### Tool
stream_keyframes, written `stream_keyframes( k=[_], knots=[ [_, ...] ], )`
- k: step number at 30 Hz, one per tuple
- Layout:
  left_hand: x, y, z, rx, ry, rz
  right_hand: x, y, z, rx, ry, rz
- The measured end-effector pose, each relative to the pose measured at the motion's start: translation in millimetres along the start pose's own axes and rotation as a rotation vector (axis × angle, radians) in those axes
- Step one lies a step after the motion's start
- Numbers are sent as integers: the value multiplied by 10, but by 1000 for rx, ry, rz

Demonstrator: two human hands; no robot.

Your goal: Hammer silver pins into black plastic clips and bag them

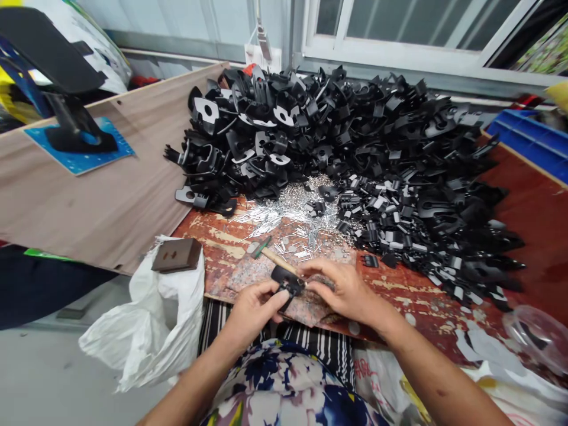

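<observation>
The fingers of the left hand pinch a black plastic part with a flat end. At its edge, the right hand may grip too; I can't tell.

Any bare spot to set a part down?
Roomiest: pale wooden board, between blue sheet and black parts. Smaller: red surface at right, between those parts and blue crate. Crowded: the middle, with metal pins and small black clips.
</observation>
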State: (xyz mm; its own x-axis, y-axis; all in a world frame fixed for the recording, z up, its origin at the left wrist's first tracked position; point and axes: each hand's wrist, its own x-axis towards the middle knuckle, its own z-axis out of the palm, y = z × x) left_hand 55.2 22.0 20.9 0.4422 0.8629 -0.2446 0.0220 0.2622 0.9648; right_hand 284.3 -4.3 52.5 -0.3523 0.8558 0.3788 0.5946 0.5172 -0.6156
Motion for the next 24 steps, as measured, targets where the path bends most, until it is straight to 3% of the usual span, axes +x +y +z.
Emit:
stream_keyframes(
  k=[3,9,12,14,17,19,22,24],
  knots=[
    [53,42,86,0,27,43,-18,-122,154,-38,-14,-110],
    [32,-35,16,132,67,119,-123,-176,449,-78,158,-94],
    [4,-93,-32,197,38,195,-169,-228,538,-93,152,-175],
    [-6,-128,-66,221,36,205,-199,-221,554,-56,111,-152],
    [-15,-174,-139,218,98,178,-186,-65,494,-10,81,5],
    [-21,-197,-188,169,135,140,-86,123,425,-162,70,58],
    [-36,-208,-220,60,147,71,212,391,394,-444,-29,35],
    [-50,-196,-208,-39,140,35,444,497,460,-502,-110,-16]
  ],
)
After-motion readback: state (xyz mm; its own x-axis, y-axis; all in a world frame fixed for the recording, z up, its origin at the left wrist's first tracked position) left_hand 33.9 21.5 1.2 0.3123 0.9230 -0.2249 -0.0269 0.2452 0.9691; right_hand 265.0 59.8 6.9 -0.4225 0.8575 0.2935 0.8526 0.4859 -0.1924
